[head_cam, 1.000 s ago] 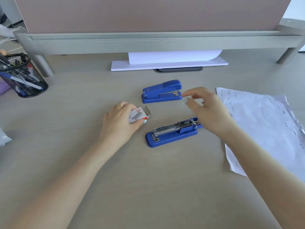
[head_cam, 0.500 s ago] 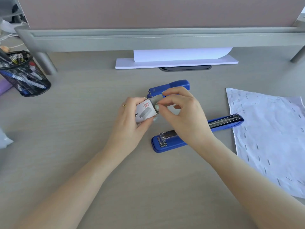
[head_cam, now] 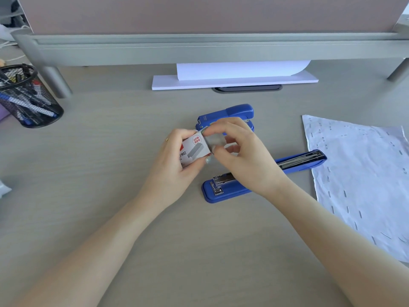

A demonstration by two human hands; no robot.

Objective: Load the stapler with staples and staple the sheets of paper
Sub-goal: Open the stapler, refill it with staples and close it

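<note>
A pale wood-grain tabletop (head_cam: 93, 218) fills my view, with a grey partition rail (head_cam: 199, 52) across the back and a white paper stack (head_cam: 234, 82) lying under it. At the far left stands a black mesh pen cup (head_cam: 28, 96). My left hand (head_cam: 174, 165) is clamped around a small staple box (head_cam: 192, 149) — white with a red corner and printed staples — held above the tabletop near the middle. My right hand (head_cam: 241, 156) meets it at the box's open end, fingers pinched together on what looks like a grey flap or a strip of staples; I cannot tell which. Just below my right wrist lies the open stapler (head_cam: 228, 191), blue, its base flat on the tabletop and its top arm (head_cam: 303, 160) swung out to the right, metal channel showing. A second stapler (head_cam: 230, 111), closed, sits just behind my hands. To the right lie the sheets of paper (head_cam: 363, 178) — crumpled, already dotted with staples, and touching the open arm's tip.
</note>
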